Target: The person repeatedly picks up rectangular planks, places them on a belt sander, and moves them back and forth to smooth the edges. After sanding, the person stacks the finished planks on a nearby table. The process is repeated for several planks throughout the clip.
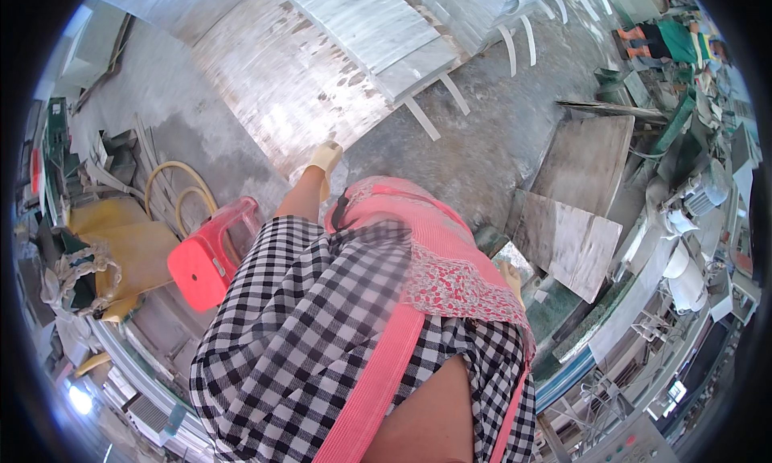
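My left hand (325,157), in a cream glove, reaches out from a black-and-white checked sleeve. Its fingers look loosely apart, and no object shows in it. Beyond it, nearest to that hand, lies the corner of a large pale, stained board (297,85). My right hand (510,277), also in a light glove, is mostly hidden behind my pink apron (434,230); its fingers do not show clearly. Off to its right, a grey flat panel (565,239) lies on the floor.
A red plastic stool (199,273) stands at my left, by a coiled yellow hose (170,167) and yellow sheeting (125,242). Light slabs (378,41) lie stacked ahead, with strips jutting out. Boards and a motor (706,196) crowd the right; another person (679,42) is far right.
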Demonstrator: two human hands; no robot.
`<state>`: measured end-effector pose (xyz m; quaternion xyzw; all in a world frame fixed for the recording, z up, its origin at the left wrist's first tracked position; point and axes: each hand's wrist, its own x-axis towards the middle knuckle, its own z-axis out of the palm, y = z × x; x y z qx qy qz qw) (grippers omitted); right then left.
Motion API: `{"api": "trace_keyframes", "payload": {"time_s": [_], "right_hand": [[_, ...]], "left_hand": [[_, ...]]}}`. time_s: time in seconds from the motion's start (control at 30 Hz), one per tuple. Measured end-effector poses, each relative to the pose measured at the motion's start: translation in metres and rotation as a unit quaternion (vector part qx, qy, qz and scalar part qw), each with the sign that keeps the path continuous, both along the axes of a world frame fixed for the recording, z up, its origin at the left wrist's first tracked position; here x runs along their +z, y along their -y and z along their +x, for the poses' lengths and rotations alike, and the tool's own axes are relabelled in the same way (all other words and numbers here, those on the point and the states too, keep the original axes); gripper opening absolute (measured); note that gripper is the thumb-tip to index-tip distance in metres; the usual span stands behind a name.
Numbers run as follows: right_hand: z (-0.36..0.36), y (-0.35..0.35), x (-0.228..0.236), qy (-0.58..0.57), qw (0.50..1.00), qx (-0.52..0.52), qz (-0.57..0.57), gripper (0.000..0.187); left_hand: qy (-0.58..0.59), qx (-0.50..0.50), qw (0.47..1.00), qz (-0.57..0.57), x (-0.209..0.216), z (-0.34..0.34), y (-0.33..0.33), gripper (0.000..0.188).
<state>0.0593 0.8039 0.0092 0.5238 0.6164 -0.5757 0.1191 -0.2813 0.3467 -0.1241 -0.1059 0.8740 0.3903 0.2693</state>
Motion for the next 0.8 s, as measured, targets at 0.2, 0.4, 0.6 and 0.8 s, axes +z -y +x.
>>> {"api": "trace_keyframes", "payload": {"time_s": [0.2,0.4,0.6,0.8], "right_hand": [[0.01,-0.005,-0.023,-0.018,1.0,0.007,-0.002,0.034],[0.025,-0.016,-0.055,-0.082,0.993,0.015,-0.081,0.038],[0.029,-0.019,-0.061,-0.114,0.986,0.011,-0.121,0.036],[0.025,-0.014,-0.067,-0.044,0.995,0.005,-0.089,0.034]], "left_hand": [[-0.002,0.006,1.0,0.011,-0.012,-0.003,0.006,0.04],[-0.053,-0.053,0.996,-0.044,-0.016,-0.002,0.009,0.041],[-0.057,-0.058,0.995,-0.064,-0.02,0.0,0.009,0.043],[-0.027,-0.026,0.997,-0.069,-0.026,0.001,0.008,0.042]]}}
